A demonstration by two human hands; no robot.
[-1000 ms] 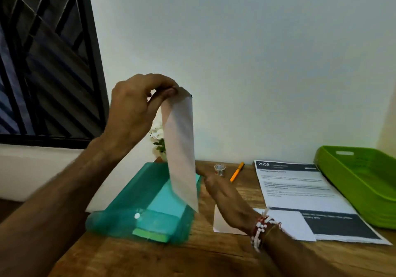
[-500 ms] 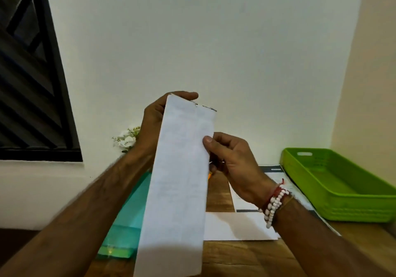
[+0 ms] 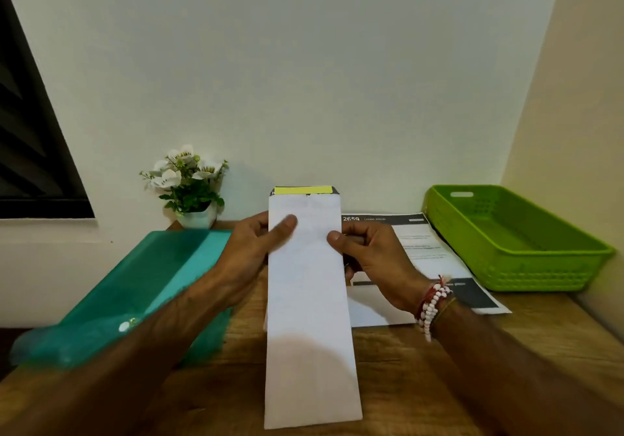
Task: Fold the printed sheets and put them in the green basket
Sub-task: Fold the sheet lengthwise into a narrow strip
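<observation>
- The folded sheet (image 3: 309, 300) is a long white strip. It is held up over the wooden table (image 3: 388, 354), in the middle of the view.
- Half a second ago it leaned to one side and its top was high up against the wall. Now it stands straight and sits lower.
- The left hand (image 3: 250, 250) was up at the top corner of the strip. Now it grips the left edge lower down, with the thumb on the front and the fingers behind.
- The right hand (image 3: 374, 260) pinches the right edge like before, thumb on the front.
- A yellow and dark band now peeks out behind the top of the strip.
- The green basket (image 3: 540, 277) is on the table at the right, well apart from the strip.
- Another printed sheet (image 3: 422, 243) lies flat between the right hand and the basket.
- The white flowers (image 3: 185, 175) were half hidden by the left arm. Now they show whole, behind the teal folder (image 3: 135, 283).
</observation>
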